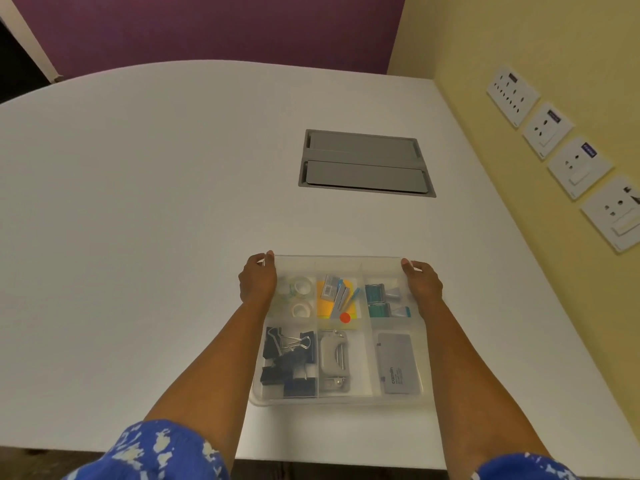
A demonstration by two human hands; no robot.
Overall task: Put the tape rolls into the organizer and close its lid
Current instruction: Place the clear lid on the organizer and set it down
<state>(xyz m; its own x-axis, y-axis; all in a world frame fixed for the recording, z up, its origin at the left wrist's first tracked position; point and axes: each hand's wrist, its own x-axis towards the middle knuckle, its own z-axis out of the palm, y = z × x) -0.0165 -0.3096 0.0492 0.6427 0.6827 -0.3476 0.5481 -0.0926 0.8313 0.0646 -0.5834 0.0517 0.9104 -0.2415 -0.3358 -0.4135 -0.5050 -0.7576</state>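
Observation:
A clear plastic organizer (332, 400) with several compartments sits on the white table near its front edge. Two clear tape rolls (300, 286) lie in its far-left compartment, partly behind my left wrist. The translucent lid (339, 263) lies over the organizer. My left hand (258, 278) grips the lid's far-left corner and my right hand (423, 282) grips its far-right corner. Whether the far edge is pressed fully down I cannot tell.
Other compartments hold black binder clips (289, 358), a grey stapler (333, 355), a grey box (396, 363), sticky notes (325, 303) and teal staple packs (377, 299). A grey cable hatch (363, 162) is set into the table farther back. The yellow wall with sockets (547, 129) stands at right.

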